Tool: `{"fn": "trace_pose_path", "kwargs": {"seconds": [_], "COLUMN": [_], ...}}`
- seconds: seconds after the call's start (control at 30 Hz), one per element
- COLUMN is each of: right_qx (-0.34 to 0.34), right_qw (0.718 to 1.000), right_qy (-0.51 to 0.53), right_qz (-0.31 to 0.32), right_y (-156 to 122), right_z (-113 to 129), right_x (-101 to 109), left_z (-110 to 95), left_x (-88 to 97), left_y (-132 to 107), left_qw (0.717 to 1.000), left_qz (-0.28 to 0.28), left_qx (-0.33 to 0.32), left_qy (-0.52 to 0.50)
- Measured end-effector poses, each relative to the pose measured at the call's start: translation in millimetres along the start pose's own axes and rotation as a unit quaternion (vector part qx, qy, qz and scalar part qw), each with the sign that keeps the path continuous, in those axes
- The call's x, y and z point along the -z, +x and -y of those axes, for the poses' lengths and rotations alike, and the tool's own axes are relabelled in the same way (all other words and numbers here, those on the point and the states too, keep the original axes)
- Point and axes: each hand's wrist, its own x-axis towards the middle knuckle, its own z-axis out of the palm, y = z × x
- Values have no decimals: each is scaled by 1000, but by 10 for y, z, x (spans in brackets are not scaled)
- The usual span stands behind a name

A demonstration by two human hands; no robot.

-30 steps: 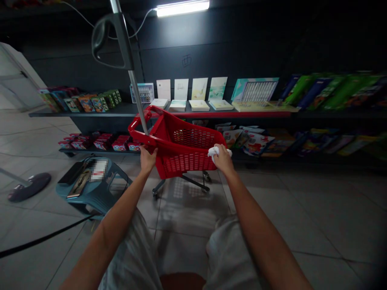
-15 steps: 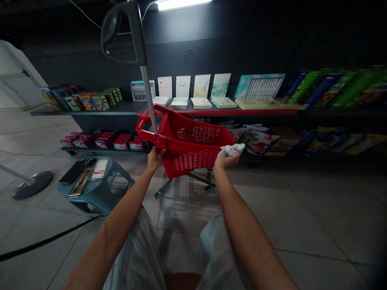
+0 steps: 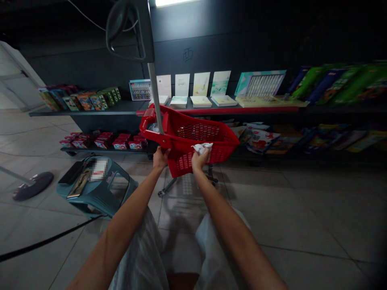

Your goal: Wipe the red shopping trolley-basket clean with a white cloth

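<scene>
- Here, leftmost, blue stool (image 3: 104, 198) stands on tiled floor (image 3: 302, 209).
- Left hand (image 3: 160, 158) clamped on red cart (image 3: 179, 143), just below its handle (image 3: 146, 118); cart stands before dark shelf (image 3: 127, 108).
- Right hand (image 3: 199, 160) clamped on bunched white cloth (image 3: 202, 148), at cart's near side.
- Farther right, packets (image 3: 261, 140) sit lower.

Glossy plastic cart (image 3: 184, 142), smooth metal pole (image 3: 156, 94)

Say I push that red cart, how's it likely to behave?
The cart will probably roll easily, given its wheels. Its perforated sides suggest it's light for its size. The tall pole at one end might make it apt to tip.
</scene>
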Motion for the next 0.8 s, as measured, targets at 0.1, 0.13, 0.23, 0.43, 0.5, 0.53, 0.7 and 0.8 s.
{"fn": "trace_pose_path", "kwargs": {"seconds": [0.1, 0.13, 0.23, 0.43, 0.5, 0.53, 0.7, 0.8], "right_qx": [-68, -49, 24, 28, 21, 8, -86, -212], "right_qw": [996, 995, 987, 967, 968, 971, 977, 943], "right_qy": [60, 84, 158, 251, 249, 239, 183, 219], "right_qz": [-24, -12, 12, 0, 2, 2, -65, -138], "right_y": [-120, -169, -290, -242, -194, -168, 48, 194], "right_z": [134, 185, 308, 184, 43, -39, -606, -1084], "right_x": [-200, -273, -481, -583, -491, -430, -109, 26], "left_z": [-1, 5, 35, 67, 60, 55, 35, 29], "left_x": [-50, -69, -126, -195, -206, -209, -205, -192], "left_y": [-9, -11, -3, 26, 17, 10, -7, 2], "left_qw": [1000, 1000, 1000, 999, 999, 999, 1000, 1000], "left_qz": [-1, -1, 5, 4, -3, -6, -2, 4], "left_qx": [-3, -8, -26, -11, -6, -6, -3, 6], "left_qy": [0, 0, -11, -42, -42, -41, -31, -24]}}
